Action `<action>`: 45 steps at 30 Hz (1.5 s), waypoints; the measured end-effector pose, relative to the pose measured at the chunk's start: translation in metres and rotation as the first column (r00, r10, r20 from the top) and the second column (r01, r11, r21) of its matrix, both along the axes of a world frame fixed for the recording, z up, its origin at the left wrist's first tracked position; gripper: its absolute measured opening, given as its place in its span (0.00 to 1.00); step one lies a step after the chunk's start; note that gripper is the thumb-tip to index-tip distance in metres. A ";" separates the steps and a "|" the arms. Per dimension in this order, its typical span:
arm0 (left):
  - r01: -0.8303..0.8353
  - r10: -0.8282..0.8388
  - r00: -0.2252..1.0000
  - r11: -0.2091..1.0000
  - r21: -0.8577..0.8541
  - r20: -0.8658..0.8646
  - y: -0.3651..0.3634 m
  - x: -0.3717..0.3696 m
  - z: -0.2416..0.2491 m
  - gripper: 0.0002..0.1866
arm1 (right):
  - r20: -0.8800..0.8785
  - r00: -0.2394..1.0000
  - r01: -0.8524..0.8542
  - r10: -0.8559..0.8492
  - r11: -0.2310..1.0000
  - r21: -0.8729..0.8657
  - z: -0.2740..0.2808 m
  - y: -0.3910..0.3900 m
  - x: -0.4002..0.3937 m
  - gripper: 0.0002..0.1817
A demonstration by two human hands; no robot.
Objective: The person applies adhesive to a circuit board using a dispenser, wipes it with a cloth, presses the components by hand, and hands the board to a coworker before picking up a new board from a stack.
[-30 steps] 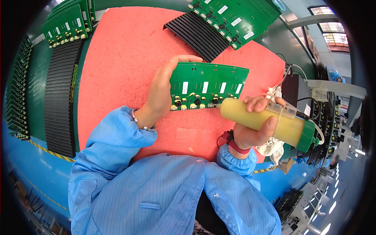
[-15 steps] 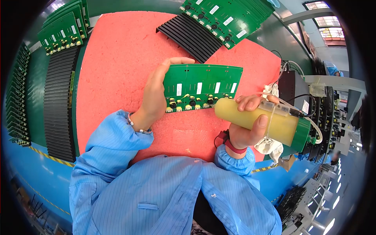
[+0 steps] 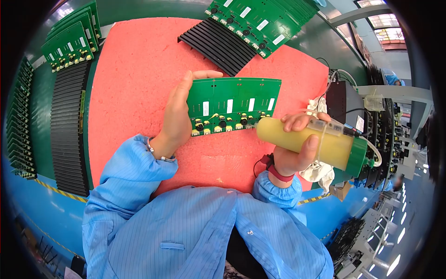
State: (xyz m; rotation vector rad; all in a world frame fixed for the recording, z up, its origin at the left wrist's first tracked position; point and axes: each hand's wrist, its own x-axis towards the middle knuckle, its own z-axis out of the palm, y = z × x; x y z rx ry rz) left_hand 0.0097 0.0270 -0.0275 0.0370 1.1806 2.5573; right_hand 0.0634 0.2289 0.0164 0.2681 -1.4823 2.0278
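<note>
Two hands work close together over the red mat (image 3: 139,69). The left hand (image 3: 179,114) clamps the left end of a green circuit board (image 3: 232,104), thumb over the top edge, holding it tilted just above the mat. The right hand (image 3: 292,144) is wrapped around a yellow adhesive cartridge (image 3: 306,139), whose nozzle end touches the lower right edge of the board, by the row of yellow and black components. By the look of it, the step in hand is laying adhesive along that component row; the next move would call for a steady slide of the nozzle along the row while the board stays still.

Beyond the hands, open mat lies to the left and above. A black slotted rack (image 3: 218,44) with more green boards (image 3: 255,18) sits near the board's top edge, limiting upward room. Another black rack (image 3: 67,125) flanks the mat's left side on the counter (image 3: 100,16). To the right, a white rag (image 3: 320,169) and cabled equipment (image 3: 344,104) crowd the cartridge's tail.
</note>
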 end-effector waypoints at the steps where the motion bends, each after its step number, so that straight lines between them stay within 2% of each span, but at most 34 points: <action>1: 0.001 -0.001 1.000 1.000 0.014 0.011 0.001 0.001 0.002 0.28 | 0.011 1.000 -0.003 0.003 1.000 0.008 -0.001 0.000 0.000 0.30; 4: -0.050 0.049 0.998 0.999 0.016 0.034 0.005 0.001 0.004 0.28 | 0.003 1.000 -0.020 0.020 1.000 0.003 -0.002 0.002 0.000 0.29; 13: -0.055 0.055 0.998 0.998 0.005 0.042 0.005 0.001 0.004 0.27 | -0.008 1.000 0.004 -0.004 1.000 -0.007 -0.002 0.005 -0.001 0.28; 19: -0.073 0.073 0.996 0.997 -0.001 0.053 0.006 0.002 0.005 0.27 | -0.001 0.999 0.032 -0.032 0.998 0.051 0.002 0.005 -0.002 0.28; 22: -0.071 0.071 0.996 0.997 0.006 0.048 0.006 0.002 0.004 0.27 | 0.049 0.998 0.027 -0.031 0.997 0.079 0.007 0.011 0.001 0.27; 28: -0.071 0.070 0.995 0.997 0.006 0.066 0.005 0.002 0.003 0.27 | 0.014 0.992 0.124 -0.127 0.986 0.111 0.005 0.016 -0.002 0.25; 34: -0.051 0.051 0.997 0.999 0.001 0.050 0.005 0.002 0.006 0.28 | 0.001 0.996 0.090 -0.091 0.991 0.100 0.003 0.016 -0.002 0.24; 45: -0.048 0.048 0.998 0.999 0.003 0.050 0.005 0.002 0.005 0.28 | -0.015 0.988 0.152 -0.151 0.979 0.135 0.004 0.018 -0.001 0.24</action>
